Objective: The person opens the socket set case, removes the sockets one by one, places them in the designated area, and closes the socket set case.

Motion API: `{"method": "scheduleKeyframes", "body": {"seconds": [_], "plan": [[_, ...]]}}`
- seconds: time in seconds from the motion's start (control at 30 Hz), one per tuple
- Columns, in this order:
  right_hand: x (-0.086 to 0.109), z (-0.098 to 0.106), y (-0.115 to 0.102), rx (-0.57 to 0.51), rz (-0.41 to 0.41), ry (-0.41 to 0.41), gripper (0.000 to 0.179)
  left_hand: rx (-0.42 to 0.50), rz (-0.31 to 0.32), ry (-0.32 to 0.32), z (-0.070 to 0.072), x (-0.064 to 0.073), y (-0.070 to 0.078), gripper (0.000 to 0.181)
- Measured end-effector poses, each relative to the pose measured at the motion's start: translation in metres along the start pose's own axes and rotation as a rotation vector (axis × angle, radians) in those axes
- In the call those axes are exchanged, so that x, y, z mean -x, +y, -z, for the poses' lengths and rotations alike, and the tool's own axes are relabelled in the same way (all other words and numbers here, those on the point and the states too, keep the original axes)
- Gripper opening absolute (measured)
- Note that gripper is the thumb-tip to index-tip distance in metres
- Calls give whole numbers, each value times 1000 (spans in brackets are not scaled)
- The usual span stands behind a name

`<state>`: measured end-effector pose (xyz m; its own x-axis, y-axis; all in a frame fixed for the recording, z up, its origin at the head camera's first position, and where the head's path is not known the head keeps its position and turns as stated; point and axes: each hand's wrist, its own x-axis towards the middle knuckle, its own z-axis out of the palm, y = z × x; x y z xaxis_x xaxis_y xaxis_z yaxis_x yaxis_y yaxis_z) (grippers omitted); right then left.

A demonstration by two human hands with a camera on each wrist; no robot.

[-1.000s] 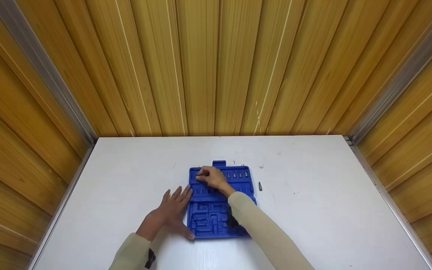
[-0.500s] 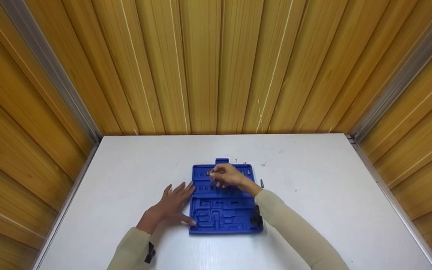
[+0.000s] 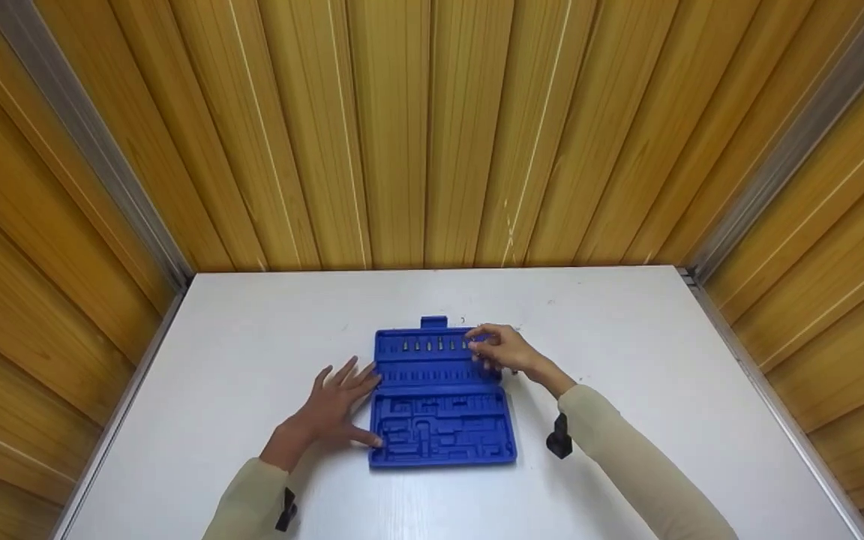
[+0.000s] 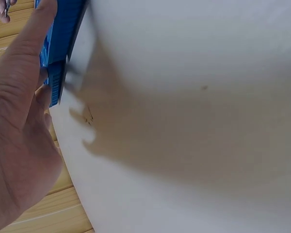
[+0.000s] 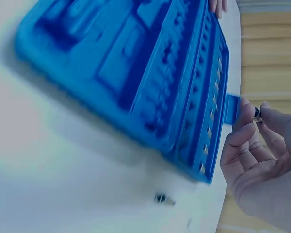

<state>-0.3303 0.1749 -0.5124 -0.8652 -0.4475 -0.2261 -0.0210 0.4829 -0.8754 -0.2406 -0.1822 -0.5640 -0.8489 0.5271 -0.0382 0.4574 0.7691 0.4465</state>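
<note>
A blue moulded tool case [image 3: 439, 461] lies open and flat on the white table. Small metal bit sockets [image 5: 209, 131] stand in a row along its far section. My left hand [image 3: 331, 409] rests at the case's left side, fingers spread, thumb on the near left rim [image 4: 68, 29]. Above the far right corner is my right hand [image 3: 505, 349]. Its thumb and forefinger pinch a small dark-and-silver bit socket [image 5: 257, 114], seen nearly end-on in the right wrist view. Another bit socket [image 5: 164, 199] lies loose on the table, right of the case.
The case's near half holds bare shaped recesses [image 3: 432, 431], and its latch tab [image 3: 433, 322] sticks out at the back. A yellow wood-look panel wall [image 3: 432, 150] rises behind the white table [image 3: 252, 315], with more panels on both sides.
My right hand has moved from the left end of the case's far row to its right end, uncovering the upright bit sockets. The left hand stays at the case's left side.
</note>
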Motion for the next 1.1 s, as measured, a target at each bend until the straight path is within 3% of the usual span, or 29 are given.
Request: {"method": "scheduleKeyframes", "body": {"seconds": [0.33,0.57,1.1], "plan": [[18,29,18,-64,-58,9,46,-24,-4,8,1,0,1,116],[27,39,29,-40,-66,9,53,1,-1,1,1,3,3,116],[32,41,64,132,35,159,45,-14,-6,16,1,2,5,114]]}}
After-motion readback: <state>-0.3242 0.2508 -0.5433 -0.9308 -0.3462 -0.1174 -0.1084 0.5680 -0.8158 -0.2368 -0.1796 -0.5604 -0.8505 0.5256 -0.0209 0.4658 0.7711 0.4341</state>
